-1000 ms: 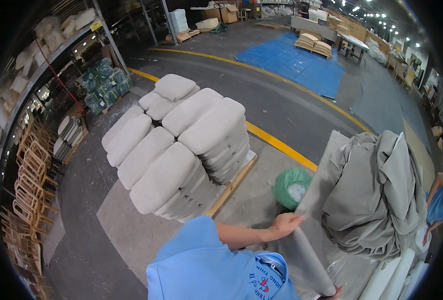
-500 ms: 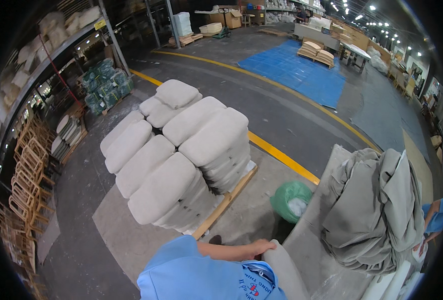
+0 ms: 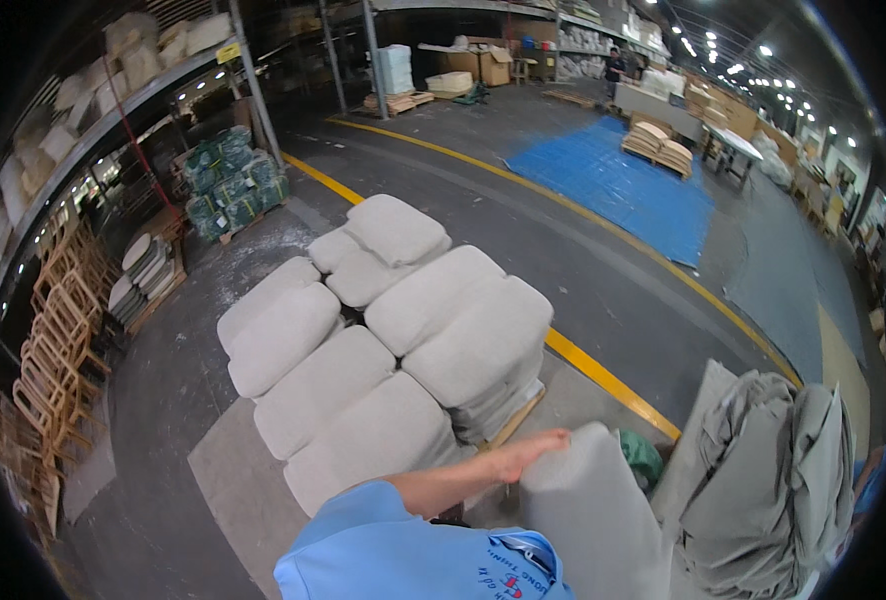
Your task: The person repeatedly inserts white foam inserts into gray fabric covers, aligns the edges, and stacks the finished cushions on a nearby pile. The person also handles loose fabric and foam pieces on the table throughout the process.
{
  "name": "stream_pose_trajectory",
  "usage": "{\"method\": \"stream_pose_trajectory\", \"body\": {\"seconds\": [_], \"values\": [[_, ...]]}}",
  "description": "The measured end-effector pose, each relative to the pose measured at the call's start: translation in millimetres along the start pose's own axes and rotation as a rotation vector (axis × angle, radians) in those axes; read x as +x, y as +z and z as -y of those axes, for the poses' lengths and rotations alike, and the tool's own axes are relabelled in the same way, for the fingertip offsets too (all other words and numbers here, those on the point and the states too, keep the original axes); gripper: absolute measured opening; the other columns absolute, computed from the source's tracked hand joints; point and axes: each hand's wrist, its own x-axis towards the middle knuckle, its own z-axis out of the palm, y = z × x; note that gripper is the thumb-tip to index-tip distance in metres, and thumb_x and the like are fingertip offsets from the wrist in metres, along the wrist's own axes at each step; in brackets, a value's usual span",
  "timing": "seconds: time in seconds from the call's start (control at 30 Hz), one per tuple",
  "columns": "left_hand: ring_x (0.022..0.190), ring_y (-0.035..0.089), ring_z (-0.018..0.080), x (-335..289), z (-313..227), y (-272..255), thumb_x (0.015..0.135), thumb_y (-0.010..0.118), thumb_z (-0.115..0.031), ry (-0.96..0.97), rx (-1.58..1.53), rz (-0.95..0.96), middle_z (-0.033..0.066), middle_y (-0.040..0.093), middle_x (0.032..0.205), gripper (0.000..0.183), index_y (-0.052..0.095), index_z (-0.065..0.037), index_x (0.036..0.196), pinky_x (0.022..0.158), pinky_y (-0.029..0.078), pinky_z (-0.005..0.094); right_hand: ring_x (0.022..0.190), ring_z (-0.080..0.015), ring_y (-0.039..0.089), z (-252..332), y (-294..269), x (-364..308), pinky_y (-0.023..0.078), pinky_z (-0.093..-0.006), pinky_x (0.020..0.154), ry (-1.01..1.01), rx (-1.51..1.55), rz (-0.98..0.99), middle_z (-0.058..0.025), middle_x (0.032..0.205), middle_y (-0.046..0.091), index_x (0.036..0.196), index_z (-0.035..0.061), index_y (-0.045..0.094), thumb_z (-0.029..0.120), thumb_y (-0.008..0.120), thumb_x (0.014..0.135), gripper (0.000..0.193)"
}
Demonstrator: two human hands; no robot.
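My left hand (image 3: 528, 455) reaches across from the blue sleeve and grips the upper left edge of a light grey, padded cushion (image 3: 603, 520). The cushion stands tilted up in front of my body, its lower end running out of the picture. My right hand does not show. Beyond my forearm, stacks of similar whitish cushions (image 3: 358, 400) sit close together on a wooden pallet (image 3: 516, 416).
To the right, a heap of grey fabric (image 3: 763, 480) lies on a work table (image 3: 695, 420). A green bag (image 3: 641, 458) is partly hidden behind the cushion. Wooden chair frames (image 3: 53, 360) stand left. A co-worker's blue sleeve (image 3: 871, 490) shows at the right rim.
The cushion has come up and left, away from the table, with my left hand on its edge. It now covers much of the green bag. The whole view has shifted.
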Motion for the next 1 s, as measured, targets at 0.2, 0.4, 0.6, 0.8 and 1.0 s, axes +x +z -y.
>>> {"method": "stream_pose_trajectory", "body": {"seconds": [0.2, 0.4, 0.6, 0.8, 1.0], "values": [[0.128, 0.06, 0.0196, -78.6, -147.7, -139.5, 0.11, 0.053, -0.047, 0.491, 0.028, -0.512, 0.0067, 0.064, 0.141, 0.053, 0.058, -0.01, 0.148, 0.108, 0.049, 0.0372, 0.134, -0.0351, 0.058, 60.4, 181.3, 157.2, 0.049, -0.0521, 0.112, -0.28, 0.373, 0.249, -0.0182, 0.148, 0.059, 0.156, 0.0009, 0.042, 0.034, 0.069, 0.095, 0.075], [0.146, 0.041, 0.0397, -215.4, -117.4, -298.6, 0.104, 0.055, -0.049, 0.156, 1.174, -1.54, 0.0164, 0.045, 0.161, 0.066, 0.047, -0.012, 0.157, 0.12, 0.032, 0.0569, 0.137, -0.0335, 0.057, 182.3, 406.5, 255.8, 0.048, -0.053, 0.114, -0.409, 0.447, 0.758, -0.0152, 0.149, 0.058, 0.155, 0.0021, 0.044, 0.033, 0.064, 0.099, 0.067], [0.161, 0.013, 0.044, -221.6, -51.9, -331.3, 0.105, 0.046, -0.051, -0.105, 1.414, -1.552, 0.0127, 0.018, 0.176, 0.073, 0.028, -0.018, 0.168, 0.128, 0.01, 0.0626, 0.139, -0.032, 0.055, 243.6, 674.6, 233.2, 0.045, -0.0547, 0.117, -0.306, 0.632, 0.963, -0.0121, 0.152, 0.057, 0.155, 0.0059, 0.046, 0.026, 0.064, 0.103, 0.058], [0.161, 0.014, 0.0417, -225.2, -37.3, -346.9, 0.105, 0.046, -0.052, -0.177, 1.394, -1.556, 0.0077, 0.018, 0.177, 0.074, 0.026, -0.022, 0.169, 0.129, 0.01, 0.0611, 0.139, -0.0298, 0.054, 160.3, 883.8, 238.3, 0.043, -0.0535, 0.118, -0.119, 0.595, 1.036, -0.0076, 0.15, 0.058, 0.152, 0.0088, 0.05, 0.026, 0.074, 0.098, 0.062], [0.161, 0.015, 0.0421, -204.1, -40.0, -353.5, 0.104, 0.047, -0.053, -0.071, 1.351, -1.503, 0.0075, 0.019, 0.176, 0.074, 0.027, -0.023, 0.168, 0.129, 0.01, 0.0621, 0.131, -0.0325, 0.059, -18.1, 932.6, 360.9, 0.054, -0.0564, 0.102, 0.132, 0.147, 0.81, -0.0064, 0.145, 0.062, 0.145, 0.0101, 0.056, 0.03, 0.077, 0.097, 0.056]]}}
